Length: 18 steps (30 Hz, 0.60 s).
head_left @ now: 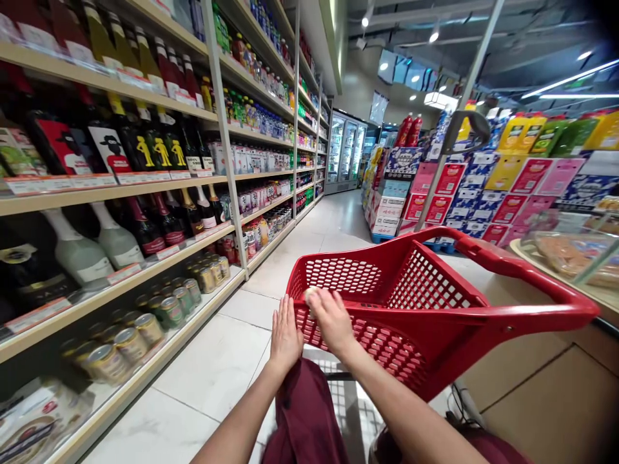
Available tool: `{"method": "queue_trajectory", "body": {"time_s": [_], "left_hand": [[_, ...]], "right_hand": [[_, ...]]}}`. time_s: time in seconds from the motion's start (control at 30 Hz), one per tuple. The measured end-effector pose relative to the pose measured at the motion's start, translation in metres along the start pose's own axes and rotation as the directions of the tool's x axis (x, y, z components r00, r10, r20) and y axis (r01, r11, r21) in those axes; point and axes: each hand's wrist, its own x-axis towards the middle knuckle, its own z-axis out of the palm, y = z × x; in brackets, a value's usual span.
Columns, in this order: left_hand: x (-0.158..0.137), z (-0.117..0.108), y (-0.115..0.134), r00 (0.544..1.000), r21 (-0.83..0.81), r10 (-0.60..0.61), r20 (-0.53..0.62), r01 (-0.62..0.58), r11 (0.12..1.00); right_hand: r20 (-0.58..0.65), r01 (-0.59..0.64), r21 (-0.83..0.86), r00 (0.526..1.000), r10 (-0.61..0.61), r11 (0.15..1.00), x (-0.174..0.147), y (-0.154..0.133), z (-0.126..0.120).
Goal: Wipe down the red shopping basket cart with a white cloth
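A red plastic shopping cart (454, 320) stands right in front of my knees, its handle toward the right. My left hand (286, 332) lies against the outside corner of the basket's front end, fingers stretched out and close together. My right hand (330, 316) reaches over the near rim close by. Its fingers curl round a small whitish wad, perhaps a cloth (310, 294), pressed at the rim; most of the wad is hidden under the fingers. The basket's perforated inner walls show, and no goods are visible inside.
Shelves (145, 187) of bottles and cans run along the left. Stacked drink cartons (449, 187) stand beyond the cart, with a grey pole (438, 177) before them. A counter with packaged food (570, 258) is at the right. Glass-door coolers (345, 148) stand at the far end.
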Motion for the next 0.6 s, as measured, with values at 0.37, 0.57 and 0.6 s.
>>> {"method": "queue_trajectory", "body": {"time_s": [0.37, 0.57, 0.6], "left_hand": [[-0.049, -0.001, -0.041, 0.973, -0.002, -0.197, 0.117, 0.199, 0.980], [-0.048, 0.000, -0.027, 0.975, -0.008, -0.168, 0.147, 0.171, 0.985], [-0.046, 0.000, -0.024, 0.975, -0.007, -0.168, 0.148, 0.171, 0.985]], "right_hand": [[0.074, 0.488, 0.166, 0.860, -0.504, 0.857, -0.004, -0.016, 0.034], [0.094, 0.406, 0.156, 0.901, -0.423, 0.900, -0.039, -0.014, 0.020], [0.069, 0.333, 0.122, 0.937, -0.343, 0.935, -0.033, -0.011, 0.014]]}}
